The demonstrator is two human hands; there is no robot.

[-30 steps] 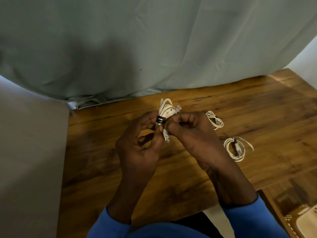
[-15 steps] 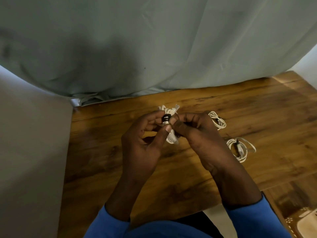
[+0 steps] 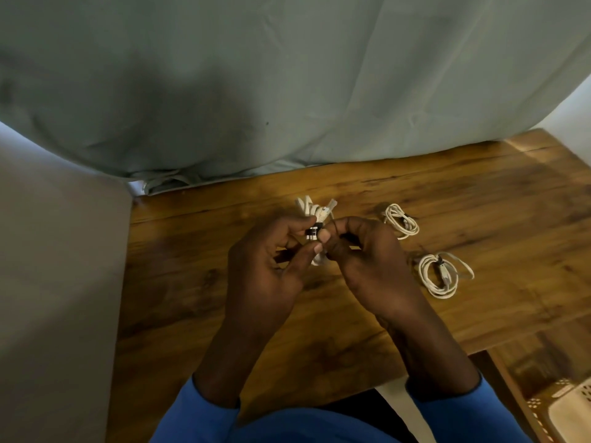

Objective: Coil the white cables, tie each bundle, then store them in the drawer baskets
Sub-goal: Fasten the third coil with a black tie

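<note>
Above table (image 3: pixel 192 298), left hand (image 3: pixel 265 270) and right hand (image 3: pixel 371 270) pinch cable bundle (image 3: pixel 308 207) at black tie (image 3: pixel 311 232) — seems light, springy — grip there.

At the top you have a pale green cloth (image 3: pixel 287 75); under it the wooden table (image 3: pixel 479 193); at the left a grey surface (image 3: pixel 57 282).

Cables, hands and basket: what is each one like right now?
held bundle: coiled, up off the table, between both hands.
black tie: wrapped round the held bundle.
left hand: pinches the held bundle.
right hand: pinches the black tie.
far coil: coiled, tied, lying on the table.
near coil: coiled, tied, lying on the table.
basket: only a corner shows; contents hidden.
</note>
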